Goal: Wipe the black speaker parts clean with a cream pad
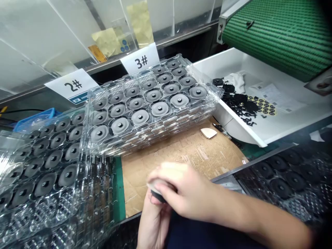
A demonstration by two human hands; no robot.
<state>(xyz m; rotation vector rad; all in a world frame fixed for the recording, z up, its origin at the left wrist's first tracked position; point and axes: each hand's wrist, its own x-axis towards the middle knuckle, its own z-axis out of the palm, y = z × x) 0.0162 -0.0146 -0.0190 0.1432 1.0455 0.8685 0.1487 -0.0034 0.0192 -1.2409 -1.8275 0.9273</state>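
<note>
Right hand and left hand grasp a dark disc.
Fingers clenched on it, above cardboard, beside stacked clear trays.

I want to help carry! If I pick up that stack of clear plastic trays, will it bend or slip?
The stack of clear plastic trays will probably feel fairly stiff, since its layers look ridged. Its shiny edges might be slippery. The gray discs sit in open cups, so tipping it could spill them.

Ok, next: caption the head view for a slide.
Right hand and left hand grip a dark disc over cardboard, beside stacked clear trays of grey discs.
</note>
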